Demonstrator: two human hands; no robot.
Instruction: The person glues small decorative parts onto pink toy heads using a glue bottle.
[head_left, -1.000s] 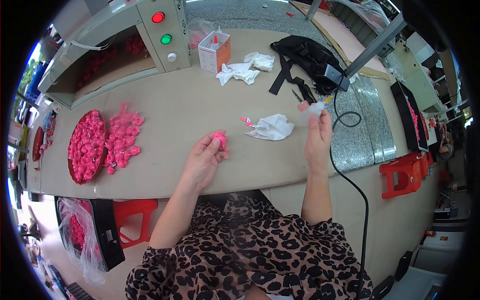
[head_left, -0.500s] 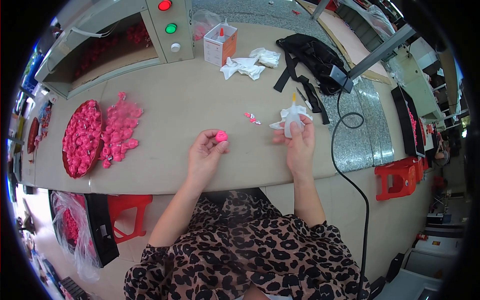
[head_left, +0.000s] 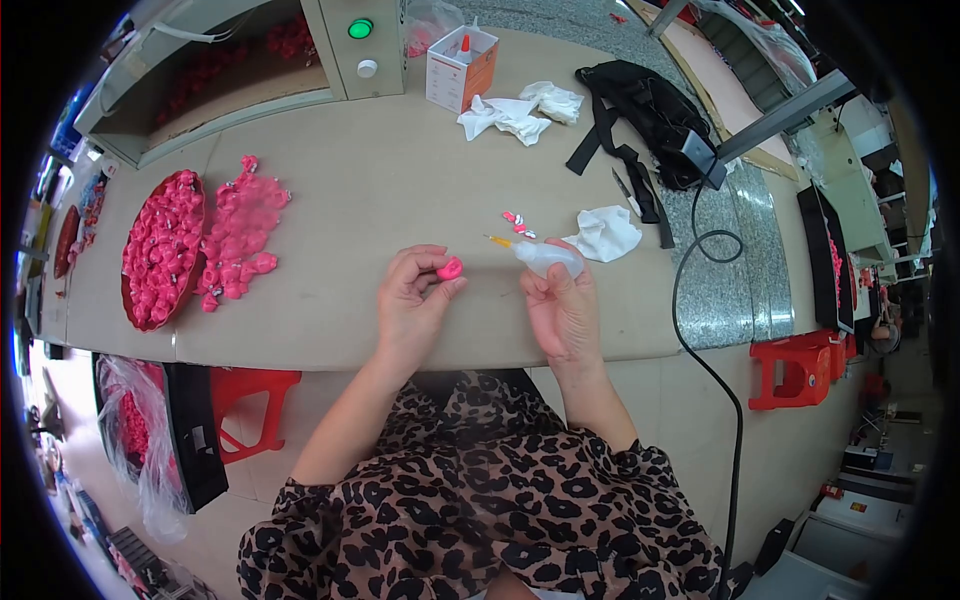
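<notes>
Well, far to the left sits a shallow red oval tray [head_left: 128, 300] full of shiny, round pink pieces [head_left: 165, 245], and a loose heap [head_left: 240, 230] of the same lumpy kind lies just beside it on the smooth tan table [head_left: 340, 200]. Near the middle, the left hand [head_left: 412, 300] pinches one small bright pink ball [head_left: 451, 269] between thumb and fingers, over the table. It looks very light and maybe a bit squishy, though I can't tell how hard it is. Its round sides seem good to hold, with a gentle pinch. Further right, some tiny pink-and-white bits [head_left: 517, 223] lie on the table. Next, the right hand [head_left: 562, 310] is wrapped around a cloudy white plastic bottle [head_left: 550, 259], tilted so its thin yellow tip [head_left: 500, 241] points left, apart from the ball. The bottle is likely light and soft, so a hard squeeze could push stuff out. Its fat belly seems best to hold. Last comes a crumpled white tissue [head_left: 605, 234], wrinkly and probably easy to tear.
</notes>
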